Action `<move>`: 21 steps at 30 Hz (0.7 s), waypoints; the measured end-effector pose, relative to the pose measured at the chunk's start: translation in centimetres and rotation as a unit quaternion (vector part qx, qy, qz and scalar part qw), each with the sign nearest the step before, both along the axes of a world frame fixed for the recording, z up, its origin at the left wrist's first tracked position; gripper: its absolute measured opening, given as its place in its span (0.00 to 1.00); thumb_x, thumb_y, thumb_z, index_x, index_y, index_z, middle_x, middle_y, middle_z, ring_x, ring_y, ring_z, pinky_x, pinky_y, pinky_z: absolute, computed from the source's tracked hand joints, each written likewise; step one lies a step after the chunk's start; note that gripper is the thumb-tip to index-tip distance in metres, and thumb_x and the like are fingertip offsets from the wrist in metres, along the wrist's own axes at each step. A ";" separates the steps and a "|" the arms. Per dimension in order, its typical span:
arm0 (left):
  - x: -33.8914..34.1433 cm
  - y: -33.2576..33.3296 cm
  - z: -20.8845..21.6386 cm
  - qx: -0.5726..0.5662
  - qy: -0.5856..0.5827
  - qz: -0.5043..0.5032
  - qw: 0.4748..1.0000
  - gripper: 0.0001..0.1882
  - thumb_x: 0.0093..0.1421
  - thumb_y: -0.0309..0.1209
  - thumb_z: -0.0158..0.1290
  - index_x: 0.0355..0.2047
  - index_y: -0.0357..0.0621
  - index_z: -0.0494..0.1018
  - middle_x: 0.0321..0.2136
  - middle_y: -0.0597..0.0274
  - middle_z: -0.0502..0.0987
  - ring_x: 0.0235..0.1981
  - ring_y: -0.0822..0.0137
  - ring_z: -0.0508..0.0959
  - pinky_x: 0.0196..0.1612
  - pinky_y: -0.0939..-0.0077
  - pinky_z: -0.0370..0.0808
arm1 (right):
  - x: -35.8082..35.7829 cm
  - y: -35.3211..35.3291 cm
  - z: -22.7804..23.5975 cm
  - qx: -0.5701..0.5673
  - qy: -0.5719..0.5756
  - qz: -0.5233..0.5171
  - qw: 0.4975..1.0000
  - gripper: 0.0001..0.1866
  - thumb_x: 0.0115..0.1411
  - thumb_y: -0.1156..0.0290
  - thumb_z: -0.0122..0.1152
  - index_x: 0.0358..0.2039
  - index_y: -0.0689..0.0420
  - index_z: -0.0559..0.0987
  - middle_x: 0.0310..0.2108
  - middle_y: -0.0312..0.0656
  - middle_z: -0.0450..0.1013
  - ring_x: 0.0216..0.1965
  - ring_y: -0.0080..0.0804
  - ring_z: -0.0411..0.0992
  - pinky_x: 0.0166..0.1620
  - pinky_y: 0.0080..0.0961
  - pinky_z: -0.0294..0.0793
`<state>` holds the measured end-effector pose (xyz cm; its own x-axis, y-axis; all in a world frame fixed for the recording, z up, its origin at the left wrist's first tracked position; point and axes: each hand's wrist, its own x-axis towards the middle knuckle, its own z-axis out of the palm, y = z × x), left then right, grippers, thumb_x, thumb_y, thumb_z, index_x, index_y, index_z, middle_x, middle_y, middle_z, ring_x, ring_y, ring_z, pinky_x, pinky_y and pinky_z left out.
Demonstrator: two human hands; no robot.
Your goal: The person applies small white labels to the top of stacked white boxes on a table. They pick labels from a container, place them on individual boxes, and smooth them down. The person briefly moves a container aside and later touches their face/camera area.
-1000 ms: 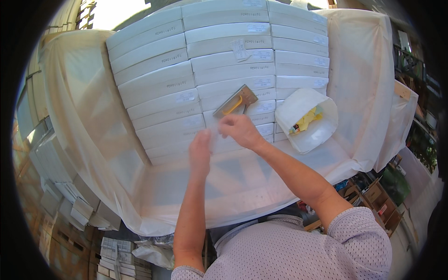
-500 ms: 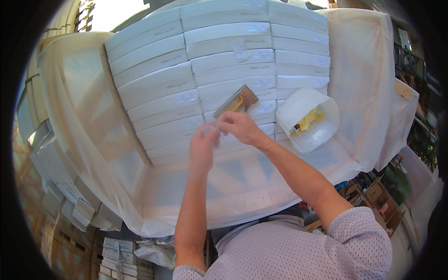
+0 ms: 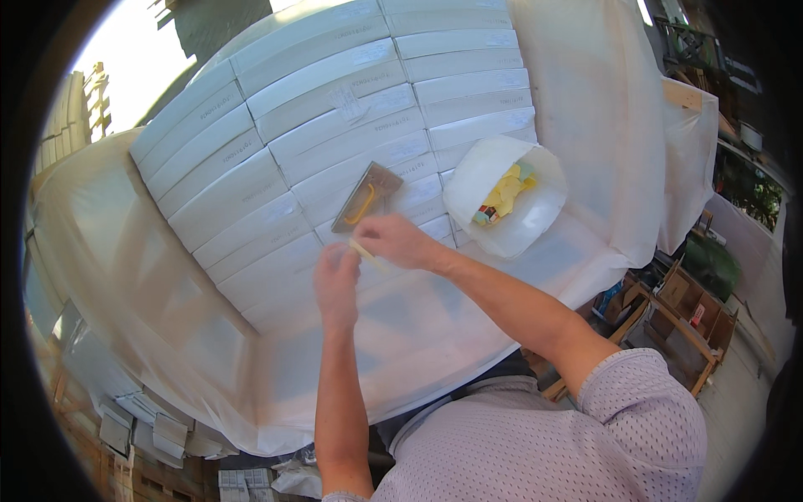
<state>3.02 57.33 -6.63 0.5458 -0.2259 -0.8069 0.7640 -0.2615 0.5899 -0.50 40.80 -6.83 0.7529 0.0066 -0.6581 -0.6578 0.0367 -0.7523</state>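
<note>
A pale yellow strip (image 3: 366, 254) shows between my two hands in front of the stacked boxes, slightly smeared by motion. My right hand (image 3: 400, 241) pinches it near its upper end. The fingertips of my left hand (image 3: 336, 289) are closed together just beside the strip; what they hold, if anything, is too small to make out. Just beyond my fingers, a flat grey-brown tool with a yellow handle (image 3: 365, 199) rests on the white boxes. To its right, a white bucket (image 3: 477, 180) lies tipped toward me, with crumpled yellow scraps (image 3: 505, 197) inside.
Long white cardboard boxes (image 3: 335, 100) stand in stacked rows before me. Translucent sheeting covers the left side (image 3: 125, 226), the right side (image 3: 594, 125) and the near ledge (image 3: 393, 351). A wooden crate (image 3: 694, 309) stands low at the right; grey stacked pieces (image 3: 167, 435) lie lower left.
The view has turned, so boxes, tool and bucket appear shifted left. My hands have stayed close together, and the yellow strip now shows plainly between them.
</note>
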 end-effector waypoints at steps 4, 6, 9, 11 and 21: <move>-0.5 -1.1 -0.2 -0.066 0.022 0.030 0.997 0.10 0.63 0.31 0.55 0.41 0.38 0.74 0.25 0.68 0.74 0.25 0.77 0.69 0.27 0.81 0.65 | -0.8 -1.1 0.0 -0.025 0.021 0.005 0.999 0.11 0.64 0.65 0.57 0.33 0.62 0.78 0.26 0.38 0.77 0.29 0.24 0.73 0.36 0.25 0.72; -0.5 -1.9 -0.4 -0.077 0.040 0.051 0.995 0.05 0.64 0.27 0.54 0.39 0.39 0.73 0.25 0.66 0.74 0.24 0.76 0.70 0.26 0.80 0.66 | -1.4 -2.1 0.2 0.006 0.032 -0.006 0.999 0.11 0.63 0.66 0.58 0.33 0.62 0.79 0.26 0.37 0.77 0.29 0.23 0.73 0.35 0.23 0.72; -0.9 -3.0 -0.3 -0.106 0.048 0.030 0.993 0.06 0.65 0.28 0.54 0.39 0.39 0.73 0.26 0.65 0.74 0.24 0.75 0.70 0.27 0.80 0.66 | -2.5 -3.0 0.5 0.030 0.039 -0.054 0.997 0.10 0.63 0.66 0.59 0.33 0.62 0.79 0.27 0.36 0.76 0.29 0.20 0.72 0.35 0.21 0.72; -1.3 -3.5 0.0 -0.078 0.015 -0.006 0.997 0.06 0.65 0.28 0.54 0.39 0.39 0.73 0.26 0.65 0.75 0.24 0.75 0.71 0.26 0.81 0.66 | -3.0 -3.2 0.4 0.020 0.033 -0.086 0.996 0.10 0.63 0.67 0.61 0.32 0.62 0.79 0.26 0.35 0.77 0.29 0.19 0.72 0.34 0.21 0.72; -1.9 -4.4 -0.2 -0.065 0.042 -0.006 0.997 0.06 0.66 0.29 0.52 0.34 0.39 0.72 0.25 0.65 0.75 0.22 0.76 0.71 0.24 0.80 0.67 | -4.4 -3.5 0.5 -0.035 0.022 -0.107 0.993 0.11 0.63 0.65 0.59 0.33 0.62 0.78 0.26 0.36 0.78 0.29 0.20 0.73 0.34 0.22 0.72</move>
<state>1.09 52.96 -6.86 0.4745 -0.3366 -0.8133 0.8095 -0.1960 0.5534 -4.92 37.34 -6.35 0.7023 -0.1976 -0.6839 -0.6730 0.1287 -0.7284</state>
